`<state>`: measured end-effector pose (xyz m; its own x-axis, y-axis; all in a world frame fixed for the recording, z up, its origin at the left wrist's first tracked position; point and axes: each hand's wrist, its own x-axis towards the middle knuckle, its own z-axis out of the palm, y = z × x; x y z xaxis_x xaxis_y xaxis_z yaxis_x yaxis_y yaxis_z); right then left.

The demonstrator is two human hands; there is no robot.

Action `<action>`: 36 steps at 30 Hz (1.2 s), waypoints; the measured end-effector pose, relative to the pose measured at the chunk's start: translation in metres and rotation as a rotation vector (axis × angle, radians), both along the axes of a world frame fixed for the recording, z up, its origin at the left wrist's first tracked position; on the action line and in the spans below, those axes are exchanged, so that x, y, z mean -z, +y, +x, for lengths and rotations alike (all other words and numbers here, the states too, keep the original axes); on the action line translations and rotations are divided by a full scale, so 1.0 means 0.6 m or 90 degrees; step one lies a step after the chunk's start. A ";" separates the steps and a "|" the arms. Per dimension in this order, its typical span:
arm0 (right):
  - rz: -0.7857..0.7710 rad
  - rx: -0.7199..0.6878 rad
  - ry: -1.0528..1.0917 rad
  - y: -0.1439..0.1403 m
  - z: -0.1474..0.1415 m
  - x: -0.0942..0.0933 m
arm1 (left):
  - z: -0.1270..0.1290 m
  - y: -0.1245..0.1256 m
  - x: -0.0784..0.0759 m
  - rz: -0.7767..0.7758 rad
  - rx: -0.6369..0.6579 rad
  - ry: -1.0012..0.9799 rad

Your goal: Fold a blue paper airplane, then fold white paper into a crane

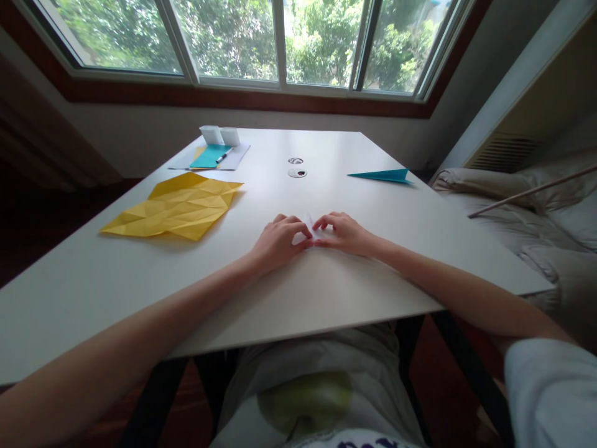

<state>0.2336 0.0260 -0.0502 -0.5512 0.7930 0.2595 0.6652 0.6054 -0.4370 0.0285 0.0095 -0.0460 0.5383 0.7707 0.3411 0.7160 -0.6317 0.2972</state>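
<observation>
Both hands meet over a small piece of folded white paper [310,221] near the front middle of the white table. My left hand [282,239] pinches its left side between thumb and fingers. From the right, my right hand [342,233] grips the paper with curled fingers and thumb, its wrist low over the table. Most of the paper is hidden by the fingers, and its exact shape cannot be made out. Only a thin upright tip and a bit of the white surface show between the hands.
A creased yellow sheet [175,208] lies left on the table [280,298]. A blue paper plane [382,176] rests at the right. Back left are blue paper [209,155], a pen [224,155] and folded white paper [219,135]. Two round stickers [297,173] lie mid-table.
</observation>
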 end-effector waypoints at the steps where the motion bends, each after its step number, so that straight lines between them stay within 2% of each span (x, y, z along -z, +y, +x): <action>1: 0.000 0.000 -0.006 0.000 0.000 0.000 | 0.000 -0.001 -0.001 -0.002 -0.008 0.009; 8: -0.020 -0.001 -0.033 -0.007 0.005 -0.007 | 0.000 0.000 -0.006 -0.038 -0.054 0.062; 16: -0.026 -0.019 -0.052 -0.005 0.016 -0.007 | -0.004 0.002 -0.013 -0.094 -0.036 0.107; 25: -0.030 -0.035 -0.063 -0.008 0.019 -0.013 | -0.019 0.008 -0.010 -0.116 0.004 0.080; 36: 0.000 0.021 -0.057 -0.008 0.017 -0.011 | -0.018 -0.004 -0.014 -0.121 -0.096 -0.002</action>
<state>0.2439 0.0212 -0.0438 -0.5455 0.8113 0.2104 0.7211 0.5822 -0.3755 0.0175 0.0068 -0.0375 0.4110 0.8930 0.1833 0.7968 -0.4496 0.4037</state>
